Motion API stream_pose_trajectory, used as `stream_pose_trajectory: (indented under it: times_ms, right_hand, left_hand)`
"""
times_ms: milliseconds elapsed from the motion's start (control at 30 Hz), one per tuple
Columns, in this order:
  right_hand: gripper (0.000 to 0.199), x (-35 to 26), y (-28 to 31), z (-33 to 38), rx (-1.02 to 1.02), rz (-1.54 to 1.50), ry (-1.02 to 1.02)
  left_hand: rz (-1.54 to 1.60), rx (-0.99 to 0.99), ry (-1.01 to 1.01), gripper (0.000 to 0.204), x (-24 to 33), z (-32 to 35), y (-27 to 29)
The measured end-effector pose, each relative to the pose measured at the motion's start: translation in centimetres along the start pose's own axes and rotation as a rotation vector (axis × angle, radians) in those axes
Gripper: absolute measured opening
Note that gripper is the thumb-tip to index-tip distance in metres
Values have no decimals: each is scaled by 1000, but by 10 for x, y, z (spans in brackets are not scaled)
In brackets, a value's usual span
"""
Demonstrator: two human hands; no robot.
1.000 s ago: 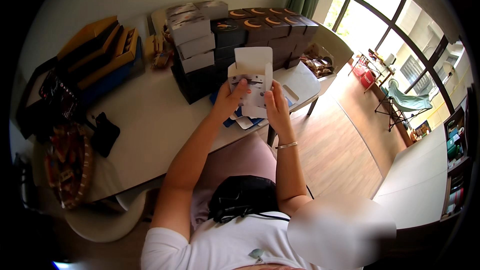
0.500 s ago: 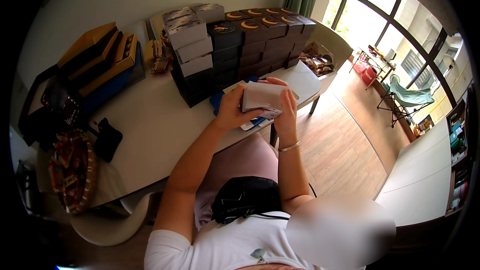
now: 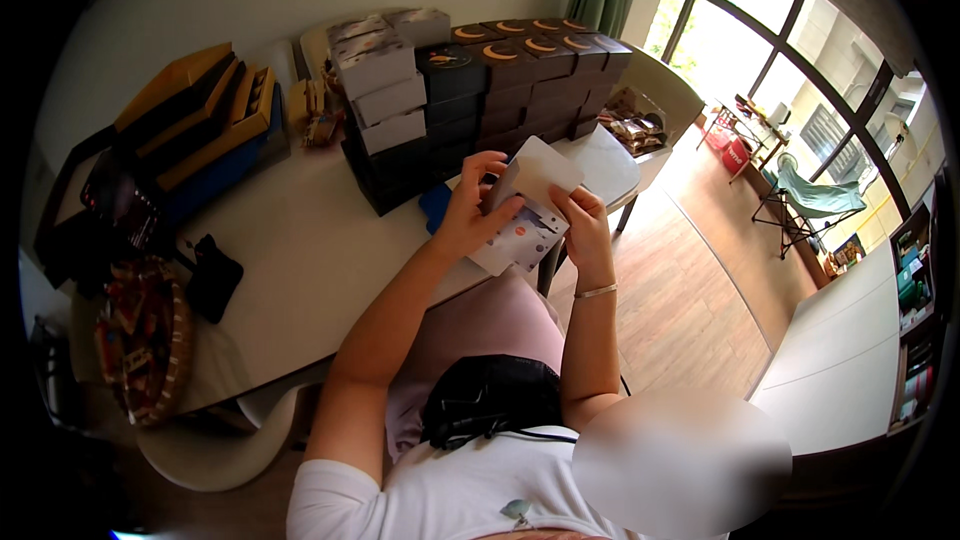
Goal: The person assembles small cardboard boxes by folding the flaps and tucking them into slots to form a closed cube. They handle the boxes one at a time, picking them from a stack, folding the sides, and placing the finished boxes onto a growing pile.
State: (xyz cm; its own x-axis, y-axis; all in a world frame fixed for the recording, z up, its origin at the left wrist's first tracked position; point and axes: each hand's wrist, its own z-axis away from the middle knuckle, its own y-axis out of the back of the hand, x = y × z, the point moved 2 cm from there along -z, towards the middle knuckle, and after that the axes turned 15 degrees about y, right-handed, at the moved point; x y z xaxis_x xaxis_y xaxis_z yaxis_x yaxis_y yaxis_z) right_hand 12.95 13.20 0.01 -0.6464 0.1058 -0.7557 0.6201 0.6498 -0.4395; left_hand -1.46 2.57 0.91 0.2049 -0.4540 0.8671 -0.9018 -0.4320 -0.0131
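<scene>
Above the table's front edge I hold a small white cardboard box, printed with a dark pattern and an orange dot. A pale flap stands raised at its far side. My left hand grips the box's left side, thumb across the printed face and fingers curled behind the flap. With the thumb and fingers of my right hand, I pinch the right edge near the flap. Some finger parts are hidden by the card. Behind my left hand, a blue item lies on the table, mostly covered.
Dark boxes with orange crescents are stacked at the back of the white table, beside white printed boxes. Open yellow-and-black boxes, a black pouch and a wicker basket are at left. Packets lie behind the table's right end.
The box has turned so its printed face shows, and a flap now stands up. My left fingers have lifted and spread; my right hand has shifted slightly right and down.
</scene>
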Motion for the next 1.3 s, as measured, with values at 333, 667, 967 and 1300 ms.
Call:
stream_pose_trajectory:
  times_ms: [333,667,967,1300]
  right_hand:
    - [20,0,0,1,16,31,12]
    - [24,-3,3,2,53,76,31]
    - [20,0,9,1,79,248,133]
    - [24,-5,6,2,191,620,343]
  left_hand:
    - [129,-223,342,35,-9,-3,8]
    - [73,-276,448,43,-3,2,1]
    - [136,-322,719,44,-6,-3,4]
    - [-402,-179,306,121,14,11,-10]
